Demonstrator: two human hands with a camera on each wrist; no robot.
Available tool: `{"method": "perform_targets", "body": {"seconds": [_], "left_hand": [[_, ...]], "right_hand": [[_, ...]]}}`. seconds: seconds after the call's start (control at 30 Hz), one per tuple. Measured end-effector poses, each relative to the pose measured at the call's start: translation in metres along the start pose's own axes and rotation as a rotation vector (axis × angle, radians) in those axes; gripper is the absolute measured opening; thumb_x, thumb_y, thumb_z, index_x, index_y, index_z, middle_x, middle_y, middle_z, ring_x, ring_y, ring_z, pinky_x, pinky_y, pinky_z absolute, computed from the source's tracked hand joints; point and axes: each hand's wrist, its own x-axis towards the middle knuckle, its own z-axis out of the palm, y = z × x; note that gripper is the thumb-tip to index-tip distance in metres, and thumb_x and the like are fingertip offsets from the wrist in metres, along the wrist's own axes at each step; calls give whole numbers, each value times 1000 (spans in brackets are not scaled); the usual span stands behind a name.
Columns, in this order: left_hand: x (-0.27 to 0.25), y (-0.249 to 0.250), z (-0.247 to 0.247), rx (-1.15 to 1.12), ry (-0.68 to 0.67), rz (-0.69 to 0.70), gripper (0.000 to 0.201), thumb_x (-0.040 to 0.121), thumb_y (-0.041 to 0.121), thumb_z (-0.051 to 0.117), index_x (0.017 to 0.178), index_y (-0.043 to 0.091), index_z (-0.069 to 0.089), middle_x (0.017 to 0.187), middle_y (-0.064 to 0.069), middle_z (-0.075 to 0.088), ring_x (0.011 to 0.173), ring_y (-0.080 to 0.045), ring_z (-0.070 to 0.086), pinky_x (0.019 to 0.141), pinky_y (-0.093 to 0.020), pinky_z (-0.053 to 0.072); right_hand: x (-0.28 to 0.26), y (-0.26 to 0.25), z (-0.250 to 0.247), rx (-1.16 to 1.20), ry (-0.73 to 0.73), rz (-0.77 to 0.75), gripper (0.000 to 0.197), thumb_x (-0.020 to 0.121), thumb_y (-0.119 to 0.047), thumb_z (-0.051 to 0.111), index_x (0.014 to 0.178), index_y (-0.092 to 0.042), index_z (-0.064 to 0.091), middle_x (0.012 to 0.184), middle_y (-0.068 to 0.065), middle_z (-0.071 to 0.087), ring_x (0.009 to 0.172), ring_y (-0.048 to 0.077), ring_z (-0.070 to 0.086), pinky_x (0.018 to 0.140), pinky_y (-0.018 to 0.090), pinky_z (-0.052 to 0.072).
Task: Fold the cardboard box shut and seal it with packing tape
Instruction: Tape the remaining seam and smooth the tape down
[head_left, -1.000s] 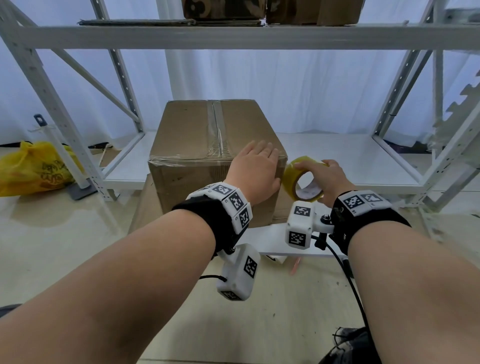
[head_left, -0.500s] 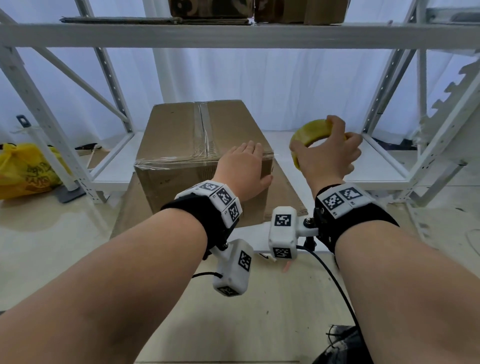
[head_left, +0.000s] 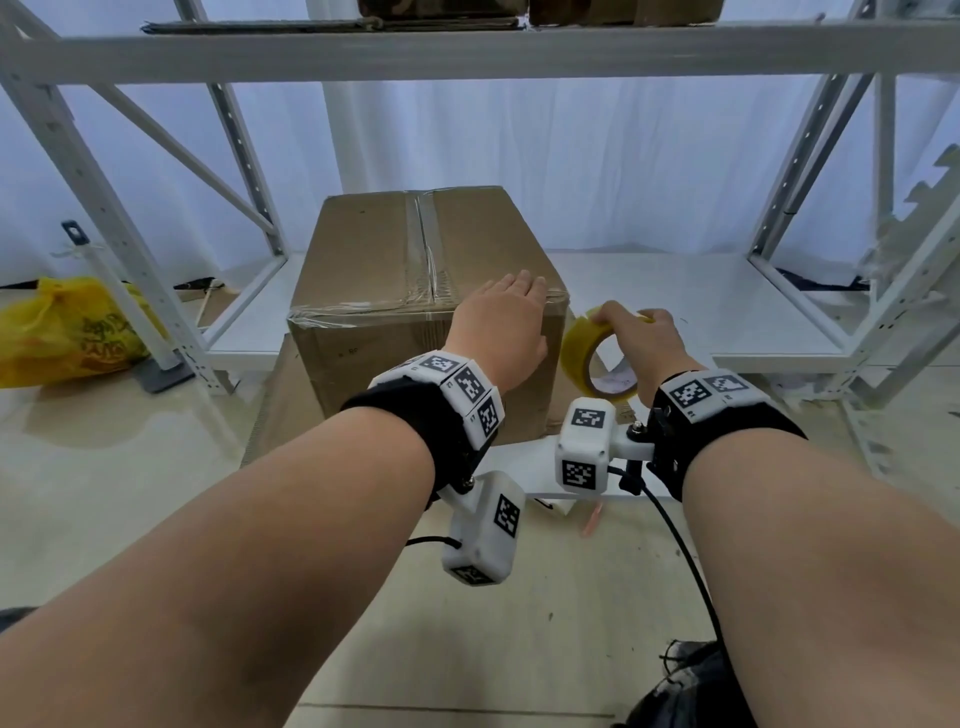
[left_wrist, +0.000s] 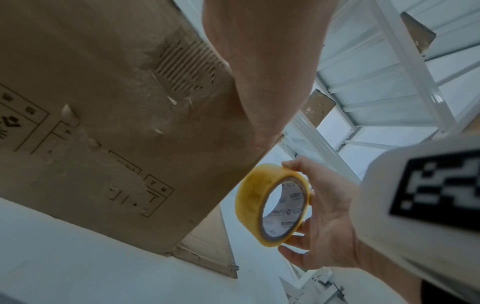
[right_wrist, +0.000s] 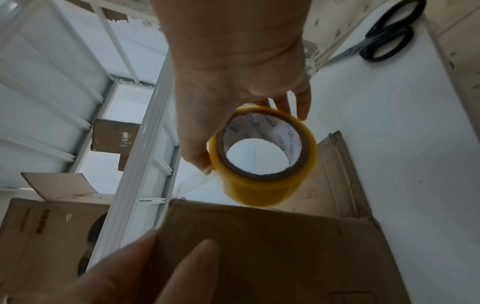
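A brown cardboard box (head_left: 384, 270) stands with its flaps folded shut on the low white shelf. Clear tape runs along its middle seam and its near top edge. My left hand (head_left: 511, 312) lies flat, fingers straight, on the box's near right top corner. Just right of that corner my right hand (head_left: 623, 319) grips a yellow roll of packing tape (head_left: 584, 358) from above, hole facing me. The left wrist view shows the roll (left_wrist: 270, 203) beside the box's side wall (left_wrist: 103, 123). In the right wrist view the roll (right_wrist: 265, 162) hangs above the box (right_wrist: 259, 246).
White metal rack posts (head_left: 130, 249) stand on both sides, with a shelf beam (head_left: 467, 52) overhead bearing cartons. A flat cardboard sheet (head_left: 270, 415) lies under the box. A yellow bag (head_left: 67, 332) sits on the floor at left. Black-handled scissors (right_wrist: 384, 39) lie on the white shelf at right.
My right hand lifted the tape roll up and away over the shelf, then brought it back down beside the box's right corner. My left hand stayed flat on the box.
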Motion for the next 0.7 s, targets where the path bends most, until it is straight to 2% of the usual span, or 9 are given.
{"method": "perform_targets", "body": {"seconds": [0.1, 0.2, 0.3, 0.43, 0.5, 0.53, 0.6, 0.67, 0.7], "left_hand": [[0, 2, -1, 10, 7, 12, 62, 97, 29, 45, 151, 12, 18, 157, -7, 20, 144, -19, 21, 116, -29, 13], [0, 1, -2, -3, -7, 8, 63, 97, 30, 45, 150, 11, 18, 157, -7, 20, 144, -19, 20, 116, -30, 14], [0, -5, -3, -17, -4, 3, 64, 97, 32, 45, 151, 12, 18, 157, -6, 20, 144, -18, 20, 116, -30, 15], [-1, -6, -2, -15, 20, 6, 65, 96, 35, 46, 151, 15, 18, 157, -3, 20, 144, -17, 21, 116, -30, 16], [-2, -7, -2, -18, 4, 12, 67, 96, 36, 46, 152, 14, 15, 158, -3, 18, 144, -18, 20, 116, -30, 15], [-1, -7, -3, -16, -22, 22, 69, 96, 37, 47, 152, 13, 14, 158, -4, 16, 145, -18, 18, 116, -30, 14], [-4, -9, -8, 2, -70, 57, 74, 95, 39, 49, 152, 10, 11, 159, -7, 13, 145, -19, 16, 117, -31, 13], [-10, -16, -14, 9, -84, 71, 76, 94, 40, 51, 151, 8, 12, 158, -9, 14, 145, -21, 17, 116, -32, 16], [-15, -22, -17, 9, -79, 63, 75, 94, 40, 52, 151, 9, 14, 158, -8, 16, 145, -21, 18, 115, -34, 19]], "right_hand": [[5, 6, -2, -22, 30, -6, 65, 77, -48, 62, 135, -25, 40, 130, 10, 41, 103, 29, 43, 82, 37, 37], [5, 19, 0, -187, 31, -36, 52, 86, -44, 48, 135, -25, 46, 137, 12, 42, 114, 33, 40, 89, 40, 32], [4, 21, 0, -256, -10, -60, 51, 91, -38, 43, 141, -27, 42, 145, 12, 35, 125, 34, 38, 99, 39, 32], [2, 12, 0, -245, -36, -80, 61, 92, -29, 48, 150, -26, 27, 149, 15, 28, 126, 35, 41, 95, 37, 38], [-1, 6, 1, -316, -30, -125, 60, 94, -26, 46, 150, -23, 25, 149, 17, 28, 128, 35, 40, 100, 38, 37], [-4, 2, 1, -358, -2, -180, 57, 95, -24, 44, 149, -21, 26, 148, 17, 30, 129, 35, 39, 103, 40, 35], [-14, -17, 5, -358, 92, -392, 48, 97, -19, 41, 145, -17, 35, 146, 13, 34, 132, 30, 38, 107, 37, 32], [-31, -41, 14, -308, 133, -663, 41, 97, -11, 40, 138, -14, 46, 143, 7, 43, 132, 21, 41, 107, 26, 30], [-41, -51, 21, -297, 93, -785, 39, 96, -8, 39, 133, -12, 51, 139, 5, 49, 128, 18, 44, 105, 22, 30]]}}
